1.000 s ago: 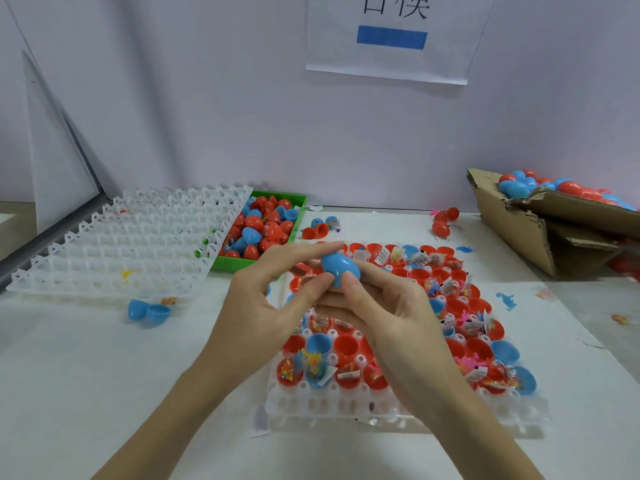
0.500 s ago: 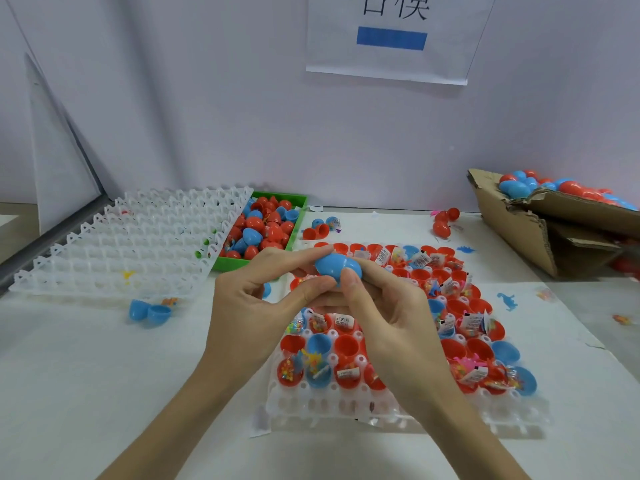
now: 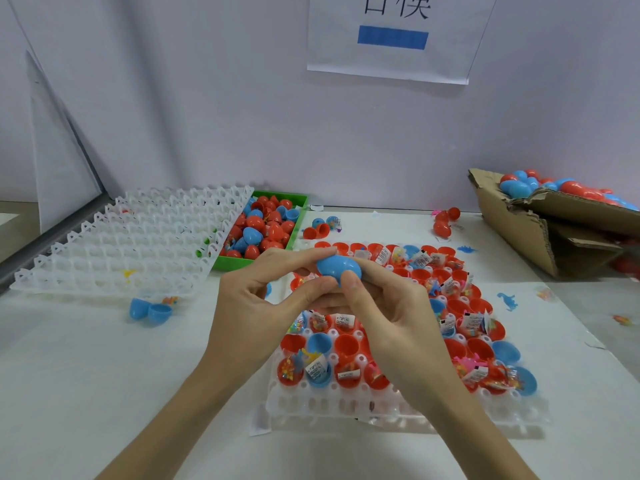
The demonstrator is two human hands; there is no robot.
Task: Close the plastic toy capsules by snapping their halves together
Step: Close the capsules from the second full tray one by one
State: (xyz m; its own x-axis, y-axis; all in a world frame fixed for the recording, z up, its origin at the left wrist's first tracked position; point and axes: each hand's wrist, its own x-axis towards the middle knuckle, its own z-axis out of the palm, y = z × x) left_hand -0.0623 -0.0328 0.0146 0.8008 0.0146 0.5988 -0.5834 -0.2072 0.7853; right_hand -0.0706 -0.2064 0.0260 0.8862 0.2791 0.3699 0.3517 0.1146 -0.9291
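A blue egg-shaped capsule [image 3: 337, 267] lies on its side between both hands, above the far left of a white cell tray [image 3: 346, 407]. My left hand [image 3: 256, 306] pinches its left end with forefinger on top and thumb below. My right hand [image 3: 391, 320] holds the right end, thumb pressed against its front. The tray's cells hold several open red and blue capsule halves [image 3: 346, 344] with small toys and paper slips in them.
An empty white cell tray [image 3: 138, 244] lies at the left, a green bin [image 3: 300, 202] of closed capsules behind it. An open blue capsule [image 3: 150, 310] lies on the table. A torn cardboard box [image 3: 526, 230] with capsules stands at the right.
Both hands have shifted slightly left and up with the blue capsule, which has turned to lie more on its side.
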